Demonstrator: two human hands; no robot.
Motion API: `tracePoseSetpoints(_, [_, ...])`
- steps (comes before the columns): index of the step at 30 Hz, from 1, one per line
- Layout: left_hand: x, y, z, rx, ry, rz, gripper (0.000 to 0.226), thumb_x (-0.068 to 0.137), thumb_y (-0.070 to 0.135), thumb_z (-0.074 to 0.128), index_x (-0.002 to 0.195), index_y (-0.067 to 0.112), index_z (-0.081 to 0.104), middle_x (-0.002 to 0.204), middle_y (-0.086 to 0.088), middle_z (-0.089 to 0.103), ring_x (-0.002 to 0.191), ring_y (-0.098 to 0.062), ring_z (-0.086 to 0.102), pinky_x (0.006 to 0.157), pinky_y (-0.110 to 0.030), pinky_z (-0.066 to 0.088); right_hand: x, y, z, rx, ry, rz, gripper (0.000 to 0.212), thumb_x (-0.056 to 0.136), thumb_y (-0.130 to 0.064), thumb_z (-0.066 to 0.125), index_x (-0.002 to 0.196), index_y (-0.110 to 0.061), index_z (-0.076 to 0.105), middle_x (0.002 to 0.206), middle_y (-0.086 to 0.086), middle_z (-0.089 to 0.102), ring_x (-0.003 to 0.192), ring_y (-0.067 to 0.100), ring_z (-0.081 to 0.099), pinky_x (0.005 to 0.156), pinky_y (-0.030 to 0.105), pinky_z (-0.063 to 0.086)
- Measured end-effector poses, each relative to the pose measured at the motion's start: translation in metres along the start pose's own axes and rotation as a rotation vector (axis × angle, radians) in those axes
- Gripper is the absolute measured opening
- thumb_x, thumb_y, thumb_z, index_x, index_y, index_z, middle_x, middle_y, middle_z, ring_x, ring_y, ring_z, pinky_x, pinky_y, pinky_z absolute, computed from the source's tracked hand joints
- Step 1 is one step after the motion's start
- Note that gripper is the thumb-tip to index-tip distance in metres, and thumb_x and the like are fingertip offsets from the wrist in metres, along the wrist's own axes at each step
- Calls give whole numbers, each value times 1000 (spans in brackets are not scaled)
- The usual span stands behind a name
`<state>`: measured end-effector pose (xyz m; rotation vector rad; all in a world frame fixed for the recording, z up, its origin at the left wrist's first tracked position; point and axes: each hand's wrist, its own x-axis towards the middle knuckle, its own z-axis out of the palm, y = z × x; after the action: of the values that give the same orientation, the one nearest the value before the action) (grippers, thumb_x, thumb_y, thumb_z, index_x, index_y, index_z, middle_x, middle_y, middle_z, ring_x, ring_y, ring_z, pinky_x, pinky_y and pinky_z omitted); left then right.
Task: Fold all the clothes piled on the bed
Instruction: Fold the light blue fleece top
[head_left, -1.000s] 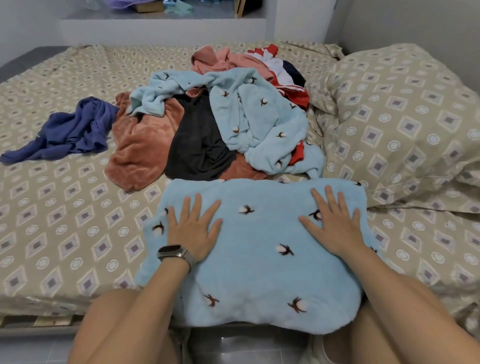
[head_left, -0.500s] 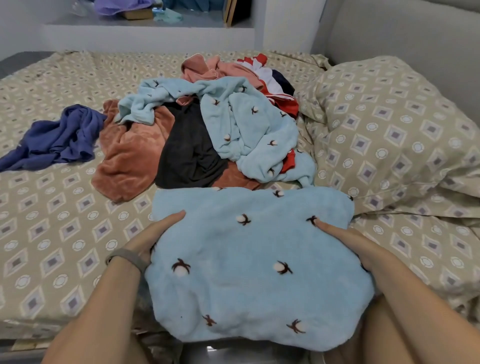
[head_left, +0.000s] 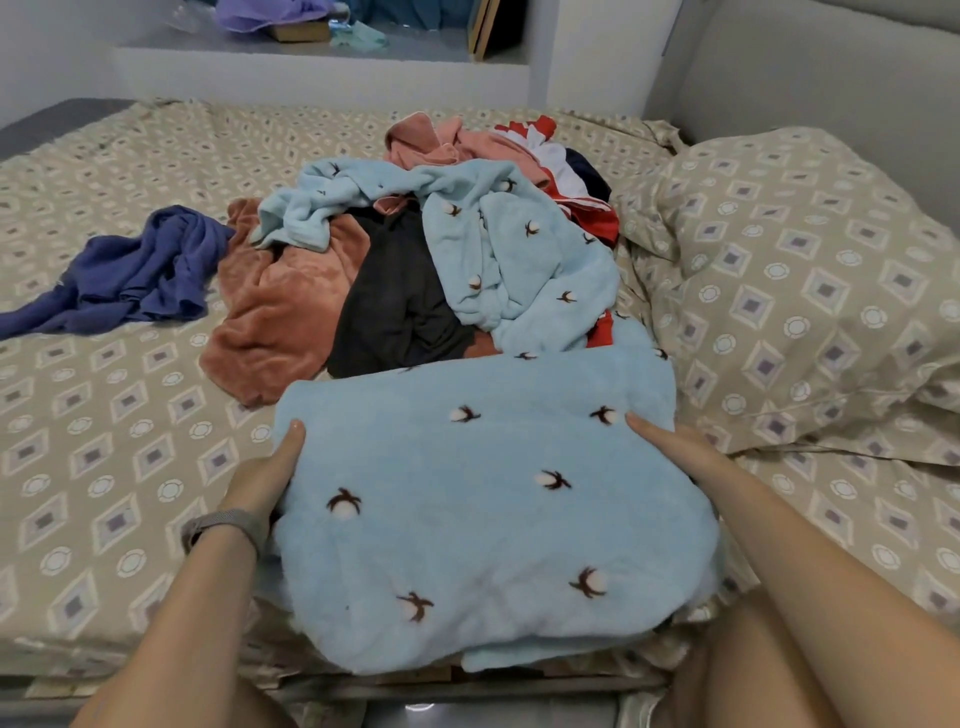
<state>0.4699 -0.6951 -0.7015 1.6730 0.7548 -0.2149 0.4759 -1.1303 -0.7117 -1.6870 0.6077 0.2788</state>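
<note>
Along folded fleece (head_left: 493, 499) side edges, both hands

2 hands (head_left: 262, 480) (head_left: 670, 447); 1 folded blue garment (head_left: 488, 499); 1 clothes pile (head_left: 415, 249); 1 pillow (head_left: 810, 291); 1 navy garment (head_left: 130, 270).

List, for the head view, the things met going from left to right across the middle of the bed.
Blue garment → rust-brown fleece garment → black garment → light blue cotton-print garment → patterned pillow.
</note>
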Motion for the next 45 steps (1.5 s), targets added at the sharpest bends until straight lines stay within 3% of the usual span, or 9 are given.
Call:
tracePoseSetpoints(7, [-8, -16, -25, 161, 249, 104, 82, 54, 89, 58, 74, 9, 59, 73, -9, 63, 70, -30, 60, 75, -38, 52, -12, 8, -15, -334, 285, -68, 61, 82, -60, 64, 119, -12, 62, 115, 7, 67, 104, 26, 62, 86, 35, 47])
tracePoseSetpoints(9, [-22, -24, -28, 272, 211, 96, 74, 64, 86, 52, 60, 12, 51, 65, -10, 58, 65, -30, 58, 71, -40, 50, -30, 11, -21, -393, 394, -84, 61, 82, -62, 62, 117, -12, 58, 117, 9, 64, 104, 28, 59, 83, 36, 47])
tracePoseSetpoints(12, [-41, -46, -15, 79, -83, -112, 83, 60, 88, 53, 86, 10, 64, 102, -22, 67, 94, -35, 65, 86, -44, 52, -58, 24, -21, -366, 297, 33, 62, 81, -65, 61, 115, -14, 53, 115, 10, 62, 94, 29, 62, 74, 42, 56])
tracePoseSetpoints(15, [-56, -57, -6, -285, -319, -217, 47, 90, 52, 56, 120, 16, 59, 117, -12, 67, 106, -36, 62, 88, -47, 51, -81, 37, -10, -140, 81, 133, 57, 80, -64, 64, 122, -27, 52, 113, 5, 64, 93, 30, 66, 59, 38, 57])
tracePoseSetpoints(20, [-71, -57, -9, -289, -389, -124, 23, 91, 13, 55, 114, 11, 58, 82, -10, 70, 60, -25, 55, 59, -30, 42, -91, 50, -3, 93, 43, 168, 87, 59, -40, 84, 132, -20, 42, 122, 16, 59, 88, 36, 65, 56, 39, 55])
tracePoseSetpoints(26, [-70, -53, -17, -288, -63, 193, 37, 84, 11, 71, 119, 13, 60, 119, -10, 66, 106, -30, 63, 97, -49, 48, -104, 40, -4, 144, 160, 53, 81, 78, -6, 78, 139, -12, 25, 122, 8, 51, 103, 31, 57, 71, 44, 54])
tracePoseSetpoints(31, [-56, -63, -9, 151, 230, 130, 44, 72, 29, 81, 107, 7, 64, 115, -18, 66, 105, -38, 61, 93, -47, 49, -105, 45, 5, -104, 203, -106, 84, 80, 1, 74, 141, -6, 19, 132, 11, 45, 117, 31, 49, 94, 41, 42])
tracePoseSetpoints(40, [-47, -44, -22, -360, 191, 131, 75, 60, 65, 70, 121, 23, 59, 118, -3, 64, 106, -26, 61, 93, -51, 49, -99, 46, 7, 137, 235, 64, 97, 69, -32, 87, 140, -21, 23, 127, 4, 51, 109, 29, 57, 89, 47, 53])
tracePoseSetpoints(45, [-46, -44, -15, -167, 19, 81, 25, 87, 41, 67, 92, 16, 66, 98, -8, 70, 89, -26, 65, 78, -41, 53, -111, 49, 16, 58, 36, 233, 89, 64, -35, 89, 127, -26, 28, 116, 1, 54, 99, 29, 61, 60, 47, 59])
